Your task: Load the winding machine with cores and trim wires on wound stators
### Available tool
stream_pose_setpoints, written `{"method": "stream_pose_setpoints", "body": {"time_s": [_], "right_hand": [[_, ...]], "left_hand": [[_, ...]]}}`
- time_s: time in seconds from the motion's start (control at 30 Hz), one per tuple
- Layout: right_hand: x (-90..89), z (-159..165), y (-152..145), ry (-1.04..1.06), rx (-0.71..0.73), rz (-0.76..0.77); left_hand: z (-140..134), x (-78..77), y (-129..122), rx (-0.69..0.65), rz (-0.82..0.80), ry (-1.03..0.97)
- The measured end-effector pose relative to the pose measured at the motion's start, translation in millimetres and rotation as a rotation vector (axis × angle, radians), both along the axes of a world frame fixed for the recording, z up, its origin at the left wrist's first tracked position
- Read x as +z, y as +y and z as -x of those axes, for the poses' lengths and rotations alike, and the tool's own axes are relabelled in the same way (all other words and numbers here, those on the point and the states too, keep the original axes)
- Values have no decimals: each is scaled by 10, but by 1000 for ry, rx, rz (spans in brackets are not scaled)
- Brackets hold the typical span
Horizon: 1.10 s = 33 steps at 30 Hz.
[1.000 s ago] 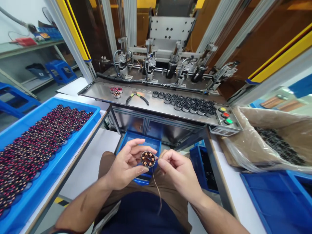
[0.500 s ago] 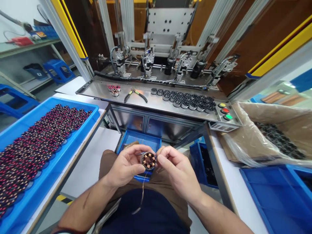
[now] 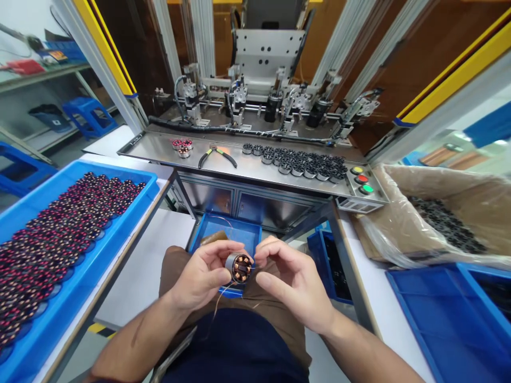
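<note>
My left hand (image 3: 203, 274) grips a motor stator (image 3: 241, 267) at its outer ring, thumb below and fingers behind. Copper windings show on the stator's face, which is turned up and to the right. A thin copper wire (image 3: 217, 302) trails down from it over my lap. Just to the right, my right hand (image 3: 293, 276) is open, thumb apart from the curled fingers; its fingertips are close to the stator's rim, and whether they touch a wire end I cannot tell. Cutting pliers (image 3: 217, 155) lie with handles spread on the metal ledge (image 3: 159, 146).
Many wound stators (image 3: 75, 218) fill a blue tray (image 3: 149, 183) on the left. Bare black stators (image 3: 299, 161) sit along the ledge, beside three push buttons (image 3: 361, 179). A lined carton (image 3: 431, 202) and blue bins (image 3: 415, 308) stand right. Below is another blue tray (image 3: 247, 229).
My right thumb and fingers have parted and moved slightly off the stator. The stator has turned in my left hand, showing more of its side. The hanging wire has swung left.
</note>
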State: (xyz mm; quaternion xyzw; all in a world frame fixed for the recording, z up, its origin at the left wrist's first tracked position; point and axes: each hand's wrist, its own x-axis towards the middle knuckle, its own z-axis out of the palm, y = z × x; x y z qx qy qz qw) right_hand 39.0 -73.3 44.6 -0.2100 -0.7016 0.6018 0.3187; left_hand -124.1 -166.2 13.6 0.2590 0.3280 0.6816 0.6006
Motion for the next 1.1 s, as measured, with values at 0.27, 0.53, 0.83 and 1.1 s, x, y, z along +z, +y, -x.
{"method": "stream_pose_setpoints", "body": {"time_s": [0.27,0.53,0.83,1.1], "right_hand": [[-43,47,-40,-18,21,45],[-32,79,-43,-31,28,193],[-82,89,-106,-62,5,227],[-77,86,-141,-34,-38,186]], "left_hand": [[-19,-49,-21,-13,68,-23],[-44,50,-76,-35,121,-21],[-50,-18,-57,23,226,-35],[-48,-77,-21,21,304,-87]]}}
